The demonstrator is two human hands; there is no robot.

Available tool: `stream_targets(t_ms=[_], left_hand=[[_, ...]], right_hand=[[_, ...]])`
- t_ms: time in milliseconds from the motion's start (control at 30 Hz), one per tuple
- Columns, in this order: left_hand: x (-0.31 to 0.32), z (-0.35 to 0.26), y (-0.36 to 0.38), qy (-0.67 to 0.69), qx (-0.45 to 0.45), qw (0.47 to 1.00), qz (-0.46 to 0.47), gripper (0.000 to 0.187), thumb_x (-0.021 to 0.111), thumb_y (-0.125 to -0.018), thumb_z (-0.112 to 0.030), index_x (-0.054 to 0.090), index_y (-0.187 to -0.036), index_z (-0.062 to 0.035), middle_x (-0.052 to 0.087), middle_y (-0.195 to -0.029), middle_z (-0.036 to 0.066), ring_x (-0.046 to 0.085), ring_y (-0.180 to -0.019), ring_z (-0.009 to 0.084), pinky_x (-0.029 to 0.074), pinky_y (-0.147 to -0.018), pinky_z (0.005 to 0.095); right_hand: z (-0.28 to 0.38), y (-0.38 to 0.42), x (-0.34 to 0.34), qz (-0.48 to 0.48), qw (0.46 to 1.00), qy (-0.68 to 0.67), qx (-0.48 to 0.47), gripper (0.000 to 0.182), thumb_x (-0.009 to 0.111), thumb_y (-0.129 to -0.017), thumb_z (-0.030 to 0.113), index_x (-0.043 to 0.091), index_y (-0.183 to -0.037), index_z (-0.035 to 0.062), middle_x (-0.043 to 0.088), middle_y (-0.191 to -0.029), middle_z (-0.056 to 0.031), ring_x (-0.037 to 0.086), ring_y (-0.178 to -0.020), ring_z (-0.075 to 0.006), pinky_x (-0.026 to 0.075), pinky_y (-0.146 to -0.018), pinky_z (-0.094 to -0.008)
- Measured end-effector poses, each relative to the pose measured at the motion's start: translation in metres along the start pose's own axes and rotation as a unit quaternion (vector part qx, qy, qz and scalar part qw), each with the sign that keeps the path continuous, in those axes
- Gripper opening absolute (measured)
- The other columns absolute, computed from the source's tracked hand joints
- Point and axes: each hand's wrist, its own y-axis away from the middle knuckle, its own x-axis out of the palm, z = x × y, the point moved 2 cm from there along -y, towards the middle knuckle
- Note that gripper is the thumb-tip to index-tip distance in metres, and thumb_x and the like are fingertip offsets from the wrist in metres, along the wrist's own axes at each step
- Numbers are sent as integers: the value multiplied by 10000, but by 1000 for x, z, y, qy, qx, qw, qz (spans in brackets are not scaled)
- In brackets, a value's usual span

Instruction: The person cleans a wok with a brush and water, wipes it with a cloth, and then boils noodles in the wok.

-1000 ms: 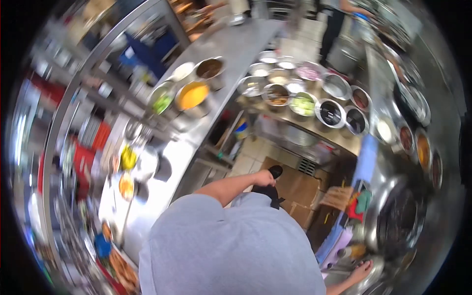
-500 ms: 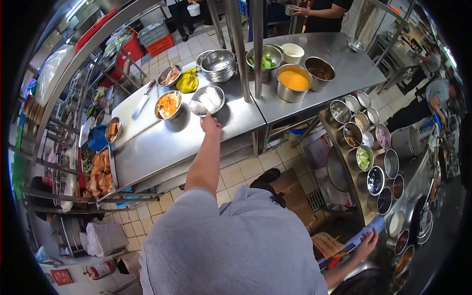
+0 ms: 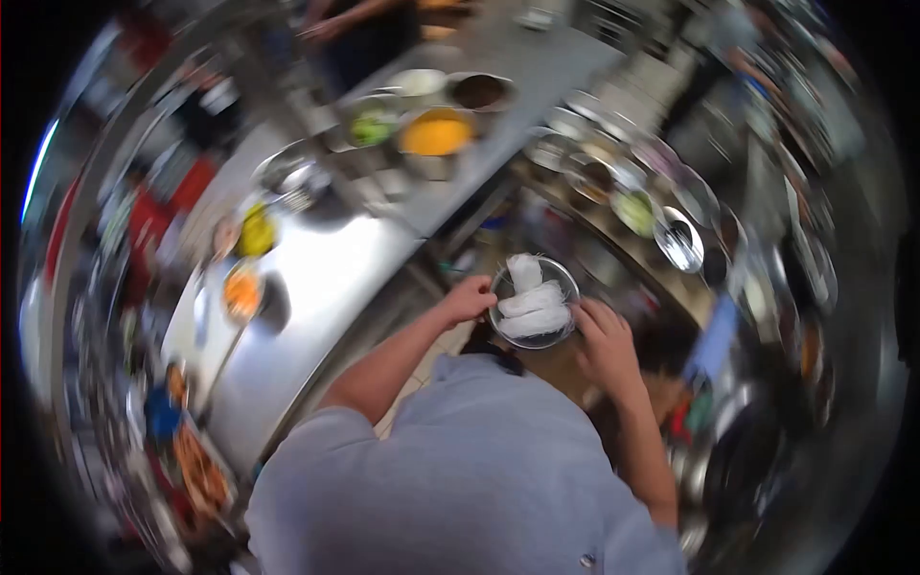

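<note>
A round metal bowl [image 3: 561,275] is held in front of my chest, above the floor between the steel table and the shelf of pots. Inside it lie several bundles of thin white noodles [image 3: 535,305]. My left hand [image 3: 470,298] grips the left rim, with the thumb and fingers closed on it. On the opposite side, my right hand [image 3: 604,335] has its fingers at the right rim; they are partly blurred and look closed on the edge.
On the steel table [image 3: 321,278] stand a bowl of orange shreds [image 3: 242,291], stacked metal bowls [image 3: 292,177] and a pot of orange liquid [image 3: 437,134]. Several ingredient pots line the shelf at right, near a blue cloth [image 3: 712,343]. Another person's arm [image 3: 350,17] shows at the top.
The noodle bowl has left the table and moved right, held by my left hand. My right hand has come from the blue cloth to the bowl's rim. My view has turned right.
</note>
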Motion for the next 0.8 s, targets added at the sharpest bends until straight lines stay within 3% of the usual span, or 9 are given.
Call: stream_targets(t_ms=[100,133,333,433,533,600,667,733,800], left_hand=[[77,-50,-29,-82,33,981,174,79,494,-708,-90,497,-779,-55,518,-641,15,510,-525,88,432,-460,226],[99,-60,-37,-109,19,975,191,70,491,-712,-86,499,-774,-56,514,-633,8,503,-510,88,426,-459,223],[194,-88,-50,-174,34,924,340,43,489,-718,-72,504,-756,-59,502,-626,-2,489,-505,82,415,-468,222],[227,-88,-45,-216,70,903,365,30,491,-719,-69,498,-744,-52,490,-622,-6,484,-507,80,414,-470,220],[250,-75,-36,-150,28,903,401,35,484,-749,-67,484,-780,-51,486,-639,-9,490,-528,79,431,-483,223],[260,-73,-32,-132,-9,897,422,42,470,-767,-60,476,-808,-64,494,-653,-8,491,-532,74,444,-495,217],[265,-71,-31,-81,-57,898,430,47,464,-774,-58,470,-817,-78,497,-657,-12,488,-534,68,447,-501,207],[268,-73,-25,-77,-59,898,428,30,463,-792,-66,464,-815,-85,489,-649,-17,480,-533,65,448,-501,205],[271,-77,-20,-48,-50,905,419,19,463,-806,-73,464,-823,-82,493,-674,-14,484,-546,67,453,-512,209]], right_hand=[[-26,35,0,52,983,162,64,634,679,-617,147,398,-1182,92,397,-1224,-63,365,-1154,-234,303,-890,-485],[-34,46,1,60,975,198,86,658,687,-614,161,387,-1196,102,388,-1230,-56,355,-1162,-225,293,-887,-508],[-42,114,-14,84,947,157,268,663,726,-532,192,442,-1128,139,453,-1047,-74,436,-1040,-234,304,-879,-528],[-44,142,-9,73,923,139,351,749,753,-510,218,404,-1168,141,424,-1076,-95,403,-1055,-256,274,-904,-525],[-42,168,-9,64,917,135,371,724,741,-506,196,414,-1149,134,408,-1103,-98,382,-1084,-260,271,-900,-524],[-39,186,-20,37,917,111,380,730,729,-500,174,402,-1152,135,389,-1137,-106,359,-1114,-274,270,-918,-502],[-34,201,-38,-103,935,-22,340,687,704,-513,161,410,-1131,103,393,-1134,-109,357,-1115,-313,275,-929,-477],[-30,210,-53,-145,924,-86,343,685,711,-536,192,390,-1128,67,365,-1178,-128,326,-1150,-322,260,-962,-428],[-25,216,-63,-287,884,-193,315,693,721,-562,244,377,-1132,49,310,-1249,-158,266,-1208,-311,239,-984,-408]])
